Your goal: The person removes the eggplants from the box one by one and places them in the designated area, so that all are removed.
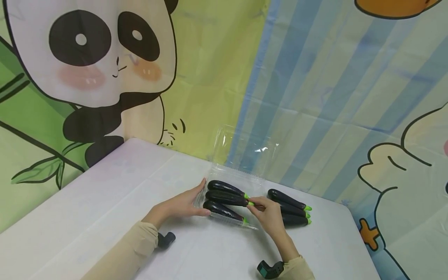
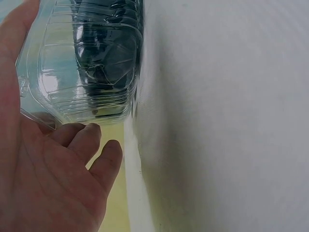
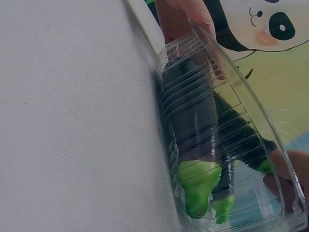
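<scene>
A clear plastic box [image 1: 253, 179] stands with its lid [image 1: 245, 149] raised at the back. Three dark eggplants with green stems lie side by side in it: a rear one [image 1: 224, 186], a middle one [image 1: 225, 198] and a front one [image 1: 222, 210]. My left hand [image 1: 182, 203] holds the box by its left end, thumb at the front corner; in the left wrist view its fingers [image 2: 86, 145] curl at the ribbed wall. With thumb and fingertips, my right hand [image 1: 270, 217] pinches the middle eggplant's green stem. The right wrist view shows the front eggplant [image 3: 190, 116] through the wall.
Right of the box, three more eggplants [image 1: 287, 198] lie on the white table [image 1: 196, 252], partly behind my right hand. A cloth backdrop [image 1: 210, 77] with cartoon animals hangs behind the table's far edge, close to the raised lid.
</scene>
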{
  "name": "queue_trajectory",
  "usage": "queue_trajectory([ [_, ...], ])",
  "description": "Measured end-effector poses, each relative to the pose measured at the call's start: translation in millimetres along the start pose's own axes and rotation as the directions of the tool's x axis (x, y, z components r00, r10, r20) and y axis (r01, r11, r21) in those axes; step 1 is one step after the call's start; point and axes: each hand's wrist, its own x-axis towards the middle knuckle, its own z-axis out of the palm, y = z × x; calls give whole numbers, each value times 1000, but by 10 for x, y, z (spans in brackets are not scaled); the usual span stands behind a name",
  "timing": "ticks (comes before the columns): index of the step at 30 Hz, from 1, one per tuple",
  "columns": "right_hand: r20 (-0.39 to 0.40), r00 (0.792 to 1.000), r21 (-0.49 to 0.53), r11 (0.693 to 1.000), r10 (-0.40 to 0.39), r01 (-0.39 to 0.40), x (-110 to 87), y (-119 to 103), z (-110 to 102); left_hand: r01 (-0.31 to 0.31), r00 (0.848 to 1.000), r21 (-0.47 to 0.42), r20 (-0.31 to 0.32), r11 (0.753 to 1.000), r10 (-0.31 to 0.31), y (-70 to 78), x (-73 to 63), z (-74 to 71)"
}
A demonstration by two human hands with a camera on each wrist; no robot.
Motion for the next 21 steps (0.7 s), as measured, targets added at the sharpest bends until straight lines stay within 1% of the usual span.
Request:
queue_trajectory([
  [6, 4, 999, 9, 999, 43, -43, 4, 7, -23, -14, 1000, 13, -6, 1000, 14, -11, 11, 3],
  [15, -28, 999, 3, 999, 37, -37, 4, -11, -61, -30, 999, 14, -11, 999, 30, -26, 10, 7],
  [21, -28, 998, 13, 999, 52, -52, 15, -3, -125, -29, 1000, 11, -8, 1000, 29, -24, 9, 11],
])
